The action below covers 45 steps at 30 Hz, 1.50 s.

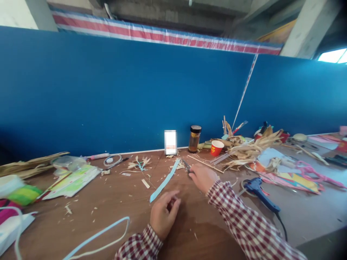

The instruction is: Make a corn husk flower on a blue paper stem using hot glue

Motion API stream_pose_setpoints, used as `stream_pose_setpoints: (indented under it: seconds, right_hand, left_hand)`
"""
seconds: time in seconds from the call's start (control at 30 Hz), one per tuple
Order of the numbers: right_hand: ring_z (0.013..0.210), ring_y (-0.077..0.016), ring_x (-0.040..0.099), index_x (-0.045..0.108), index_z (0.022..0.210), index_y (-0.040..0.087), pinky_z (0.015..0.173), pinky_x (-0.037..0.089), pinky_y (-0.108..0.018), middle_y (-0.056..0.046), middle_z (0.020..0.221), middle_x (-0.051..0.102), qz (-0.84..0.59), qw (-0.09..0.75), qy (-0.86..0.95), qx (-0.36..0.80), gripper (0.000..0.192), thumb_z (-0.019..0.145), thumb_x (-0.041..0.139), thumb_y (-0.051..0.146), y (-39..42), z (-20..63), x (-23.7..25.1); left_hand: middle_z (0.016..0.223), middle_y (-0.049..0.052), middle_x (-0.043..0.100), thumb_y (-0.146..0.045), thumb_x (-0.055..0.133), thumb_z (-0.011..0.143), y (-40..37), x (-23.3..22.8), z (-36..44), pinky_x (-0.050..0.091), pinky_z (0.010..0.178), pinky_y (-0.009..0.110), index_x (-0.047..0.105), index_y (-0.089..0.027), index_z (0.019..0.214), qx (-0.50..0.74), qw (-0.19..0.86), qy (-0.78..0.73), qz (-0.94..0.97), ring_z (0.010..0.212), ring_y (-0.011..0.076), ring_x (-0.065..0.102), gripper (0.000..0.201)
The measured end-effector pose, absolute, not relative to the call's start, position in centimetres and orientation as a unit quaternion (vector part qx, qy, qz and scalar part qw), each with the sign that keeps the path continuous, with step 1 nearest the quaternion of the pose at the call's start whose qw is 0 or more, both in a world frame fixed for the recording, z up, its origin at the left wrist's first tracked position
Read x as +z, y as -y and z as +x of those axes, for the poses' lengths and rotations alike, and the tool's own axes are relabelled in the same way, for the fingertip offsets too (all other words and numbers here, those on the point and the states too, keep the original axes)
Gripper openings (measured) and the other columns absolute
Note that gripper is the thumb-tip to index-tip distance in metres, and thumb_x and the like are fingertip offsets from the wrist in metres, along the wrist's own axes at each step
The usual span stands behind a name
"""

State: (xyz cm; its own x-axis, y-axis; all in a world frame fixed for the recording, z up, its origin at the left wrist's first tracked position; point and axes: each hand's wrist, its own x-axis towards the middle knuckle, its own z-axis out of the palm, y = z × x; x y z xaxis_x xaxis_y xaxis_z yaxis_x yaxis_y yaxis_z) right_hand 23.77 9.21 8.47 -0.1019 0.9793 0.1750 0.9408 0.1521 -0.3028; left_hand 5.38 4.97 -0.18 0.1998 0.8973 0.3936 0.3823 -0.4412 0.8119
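Observation:
My left hand [163,213] rests on the brown table [114,213] with its fingers curled, next to the near end of a long light-blue strip [165,180]; I cannot tell whether it pinches the strip. Farther out, my right hand [202,177] is closed around a small dark tool [187,167] whose tip points toward the far end of the strip. Both sleeves are red-and-white checked.
A blue glue gun [258,193] lies right of my right arm. At the back stand a dark-lidded jar [194,138], a red paper cup [217,148] and a pile of dried husks [253,148]. Papers and packets [70,180] lie left; a blue-white loop [100,238] is near. A blue wall [121,97] backs the table.

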Motion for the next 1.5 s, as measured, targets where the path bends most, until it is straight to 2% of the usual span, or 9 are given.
stream_pose_setpoints:
  seconds: [0.17,0.23,0.33,0.47,0.6,0.8,0.93,1.1,1.5]
  right_hand:
    - [0.087,-0.0143,0.059,0.061,0.1,0.02,0.078,0.044,-0.026,-0.004,0.099,0.063,-0.404,0.271,0.816,0.311,0.022,0.086,0.045,0.027,-5.0,21.1,9.7]
    - [0.086,-0.0139,0.06,0.061,0.101,0.018,0.076,0.046,-0.025,-0.004,0.099,0.064,-0.335,0.263,0.801,0.421,0.023,0.086,0.046,0.028,-4.0,20.3,9.5]
    - [0.093,-0.0157,0.059,0.061,0.101,0.016,0.082,0.045,-0.027,-0.005,0.104,0.064,-0.311,0.277,0.772,0.481,0.023,0.085,0.049,0.028,-3.3,20.3,8.9]
    - [0.089,-0.016,0.06,0.06,0.102,0.017,0.08,0.046,-0.028,-0.005,0.099,0.066,-0.368,0.286,0.753,0.464,0.024,0.084,0.049,0.028,-3.3,21.3,8.4]
    - [0.085,-0.0164,0.059,0.059,0.102,0.019,0.074,0.047,-0.027,-0.005,0.097,0.064,-0.461,0.28,0.769,0.342,0.023,0.083,0.049,0.025,-3.6,22.2,7.7]
    - [0.093,-0.0196,0.057,0.058,0.104,0.021,0.082,0.043,-0.032,-0.006,0.103,0.062,-0.489,0.157,0.836,0.195,0.024,0.081,0.053,0.025,-2.9,21.9,7.0]
    - [0.096,-0.0241,0.055,0.06,0.102,0.018,0.083,0.043,-0.035,-0.009,0.102,0.062,-0.45,0.053,0.877,0.158,0.027,0.078,0.057,0.03,-1.9,20.5,7.1]
    - [0.102,-0.0271,0.054,0.057,0.111,0.013,0.088,0.042,-0.037,-0.013,0.108,0.061,-0.461,0.008,0.874,0.155,0.038,0.076,0.059,0.028,-1.7,19.6,6.2]
    - [0.1,-0.0178,0.054,0.056,0.113,0.023,0.088,0.041,-0.03,-0.005,0.109,0.06,-0.363,0.257,0.854,0.271,0.032,0.081,0.054,0.023,-0.9,20.9,10.0]
  left_hand:
    - [0.13,0.013,0.047,-0.036,0.068,0.068,-4.9,0.2,5.3,0.051,0.072,0.031,0.028,-0.025,0.136,0.509,0.506,-0.347,0.604,0.09,0.0202,0.06,0.08]
    - [0.127,0.013,0.051,-0.04,0.073,0.062,-4.9,0.5,5.1,0.048,0.082,0.034,0.039,-0.022,0.13,0.502,0.57,-0.301,0.578,0.103,0.0254,0.056,0.078]
    - [0.101,0.011,0.066,-0.042,0.074,0.058,-5.1,0.9,5.0,0.047,0.081,0.034,0.062,-0.016,0.102,0.475,0.609,-0.287,0.566,0.092,0.0249,0.06,0.053]
    - [0.063,0.002,0.064,-0.038,0.072,0.063,-5.3,0.8,5.3,0.045,0.054,0.022,0.066,-0.012,0.079,0.463,0.607,-0.334,0.553,0.055,0.0121,0.056,0.031]
    - [0.049,-0.003,0.055,-0.038,0.069,0.066,-5.7,0.3,5.4,0.037,0.043,0.017,0.066,-0.012,0.071,0.502,0.56,-0.41,0.515,0.043,0.007,0.046,0.027]
    - [0.068,0.005,0.066,-0.045,0.058,0.074,-6.1,0.1,4.8,0.05,0.052,0.025,0.066,-0.012,0.094,0.571,0.483,-0.476,0.462,0.054,0.0128,0.057,0.04]
    - [0.105,0.012,0.066,-0.037,0.054,0.079,-5.1,0.8,5.1,0.049,0.082,0.035,0.054,-0.018,0.12,0.557,0.455,-0.397,0.571,0.091,0.02,0.062,0.045]
    - [0.098,0.01,0.069,-0.03,0.06,0.076,-4.5,1.3,5.4,0.047,0.086,0.033,0.071,-0.019,0.092,0.434,0.482,-0.33,0.686,0.093,0.0216,0.063,0.023]
    - [0.051,0.0,0.061,-0.039,0.057,0.076,-5.5,0.5,5.0,0.042,0.042,0.021,0.068,-0.013,0.081,0.499,0.493,-0.46,0.544,0.043,0.0117,0.053,0.029]
